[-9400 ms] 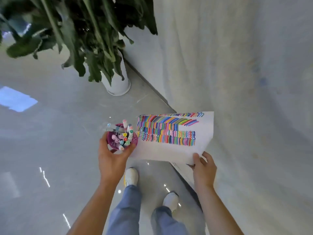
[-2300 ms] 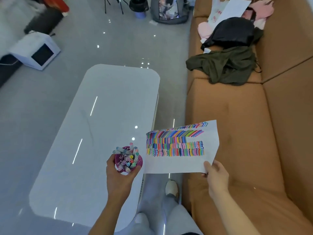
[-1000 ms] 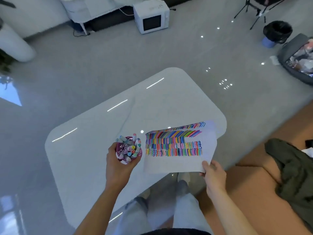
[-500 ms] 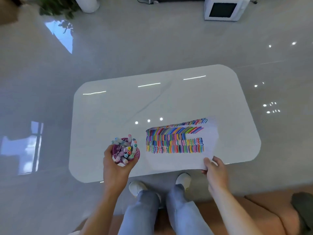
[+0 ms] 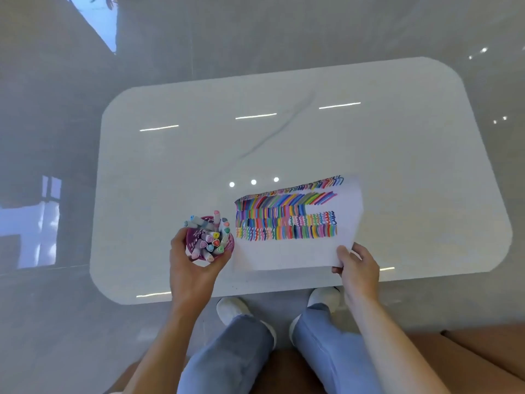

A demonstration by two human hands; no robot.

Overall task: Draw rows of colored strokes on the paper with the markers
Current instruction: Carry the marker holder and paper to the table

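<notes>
Head view, looking straight down: a person stands at the near edge of a white table [image 5: 284, 132] with rounded corners, which fills the middle of the frame. The left hand [image 5: 193, 270], lower centre-left, has fingers and thumb curled round a small purple cup [image 5: 230, 245], gripping it from below and from the side. The cup is packed with markers [image 5: 211, 240] standing cap-up, their pastel ends showing pink, blue, green and yellow. Cup and hand sit over the table's near-left part; I cannot tell whether the cup's base touches the top.

Just right of the cup is the paper [image 5: 284, 255], a white sheet over the table's near-centre. The right hand [image 5: 358, 270], lower right of centre, pinches its lower right corner, thumb on top and fingers underneath. Whether the sheet lies flat on the table or is held a little above it, I cannot tell. Its upper half carries several rows of colored strokes [image 5: 284, 220], some straight, some wavy; the lower half is blank.

Below the table edge show two white shoes [image 5: 231, 307] and blue jeans [image 5: 233, 354] on a glossy grey floor [image 5: 255, 29]. A brown sofa [image 5: 483, 354] fills the bottom right corner.
</notes>
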